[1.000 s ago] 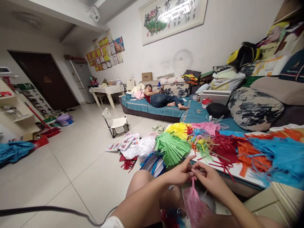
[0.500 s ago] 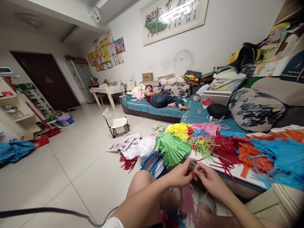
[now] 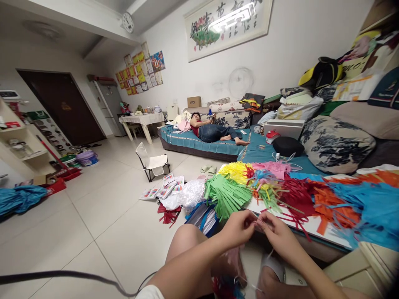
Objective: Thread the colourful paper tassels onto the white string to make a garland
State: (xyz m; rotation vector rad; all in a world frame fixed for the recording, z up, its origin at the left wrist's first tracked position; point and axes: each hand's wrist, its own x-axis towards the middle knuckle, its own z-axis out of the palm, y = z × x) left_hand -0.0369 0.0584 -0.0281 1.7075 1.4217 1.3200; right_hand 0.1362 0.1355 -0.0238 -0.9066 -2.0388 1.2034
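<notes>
1. White tabletop [image 3: 333, 236] is supporting green streamers [image 3: 227, 193], red streamers [image 3: 294, 195] and blue streamers [image 3: 368, 203].
2. Left hand [image 3: 240, 228] and right hand [image 3: 276, 230] are pinching a thin white string [image 3: 257, 220] before the tabletop edge.
3. Pink streamers [image 3: 233, 255] are showing below the left hand.
4. Teal-covered sofa [image 3: 176, 137] is standing by the wall.
5. Cardboard box [image 3: 194, 101] is displaying letters resembling "ITOI"; framed calligraphy [image 3: 230, 31] is bearing Chinese characters under glare.

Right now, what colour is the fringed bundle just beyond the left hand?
The fringed bundle is bright green, seen best in the head view.
</notes>
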